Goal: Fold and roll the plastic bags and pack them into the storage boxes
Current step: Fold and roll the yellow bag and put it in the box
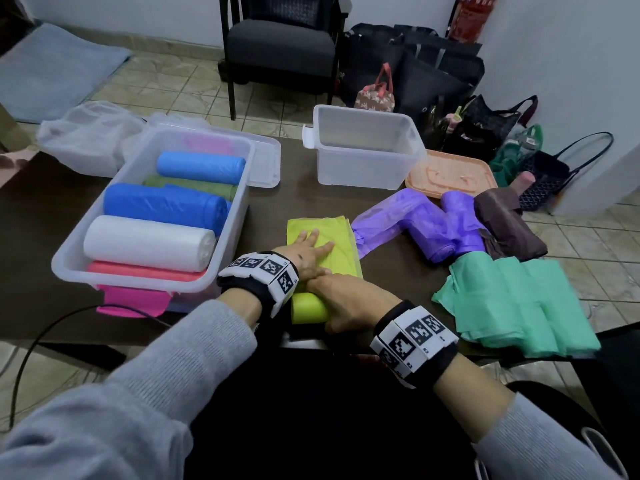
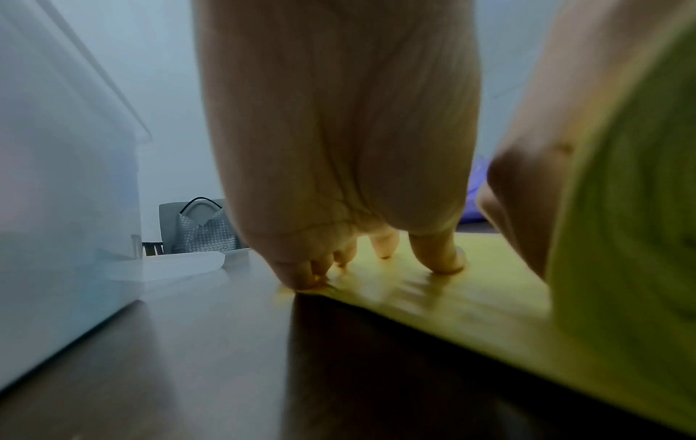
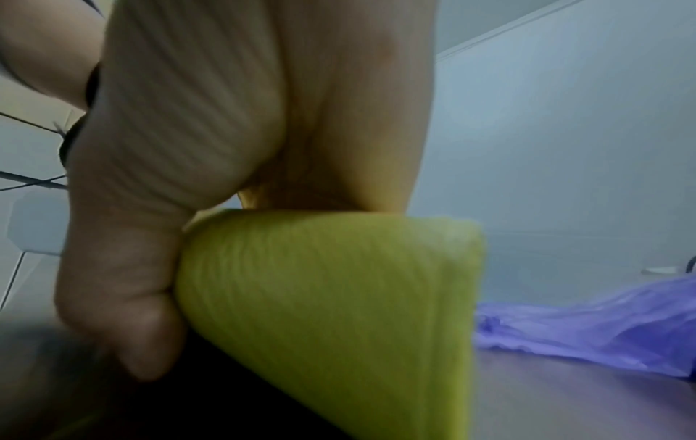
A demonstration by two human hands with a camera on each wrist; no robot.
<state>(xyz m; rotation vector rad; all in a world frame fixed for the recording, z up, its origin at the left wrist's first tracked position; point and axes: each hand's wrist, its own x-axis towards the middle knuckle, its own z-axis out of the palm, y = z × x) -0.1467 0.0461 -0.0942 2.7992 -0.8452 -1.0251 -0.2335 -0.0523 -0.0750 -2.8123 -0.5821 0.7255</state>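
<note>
The yellow-green bag [image 1: 323, 251] lies folded on the table [image 1: 62, 216] between the filled storage box [image 1: 69, 258] and the purple bags [image 1: 415, 220]. The left hand [image 1: 310, 249], fingers straight and spread, presses the flat part, probably to keep it taut. The right hand [image 1: 349, 301] curls around the rolled near end, likely to keep the roll tight.

Yellow-green bag [image 1: 323, 252]: rolled near end partly covered by the right hand [image 1: 349, 301]; flat part partly under the left hand [image 1: 306, 251]. Right hand's fingertips: hidden behind the roll in the right wrist view. Pink bag [image 1: 133, 301]: mostly hidden under the filled storage box [image 1: 69, 261]. Green bags [image 1: 519, 306]: near edge hangs past the table. Both wrist views: blurred. Pink item behind the box's far wall: too faint to tell.
</note>
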